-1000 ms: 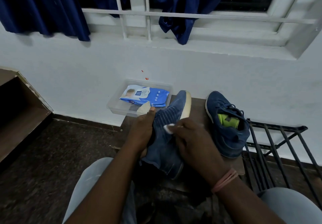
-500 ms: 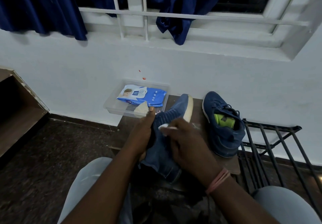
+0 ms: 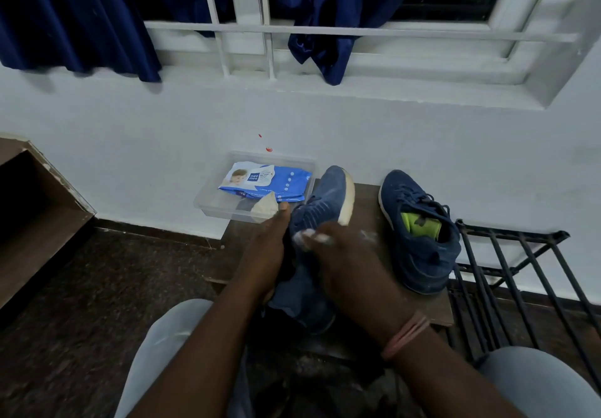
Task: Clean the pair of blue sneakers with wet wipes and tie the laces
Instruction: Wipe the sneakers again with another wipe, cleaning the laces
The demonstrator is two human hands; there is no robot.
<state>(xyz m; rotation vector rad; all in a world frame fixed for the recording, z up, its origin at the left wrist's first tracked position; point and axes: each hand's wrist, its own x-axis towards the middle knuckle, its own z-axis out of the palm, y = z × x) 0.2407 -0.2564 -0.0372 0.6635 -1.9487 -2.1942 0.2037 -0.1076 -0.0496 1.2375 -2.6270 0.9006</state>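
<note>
White wall, low wooden surface (image 3: 364,203). Your left hand (image 3: 270,252) grips the sneaker (image 3: 322,203), toe up over the surface; your right hand (image 3: 344,265), clenched on a wipe (image 3: 307,237), has slid slightly up the upper. Wiping continues; second sneaker (image 3: 419,232) waits, laces untied.

We note a white wall (image 3: 422,144) across mid-frame under a white-barred window (image 3: 247,27) with dark blue curtains (image 3: 74,17) along the top, dark speckled floor (image 3: 107,287) lower left, brown wooden shelving (image 3: 35,219) at left edge, black metal rack (image 3: 507,274) at right.
</note>
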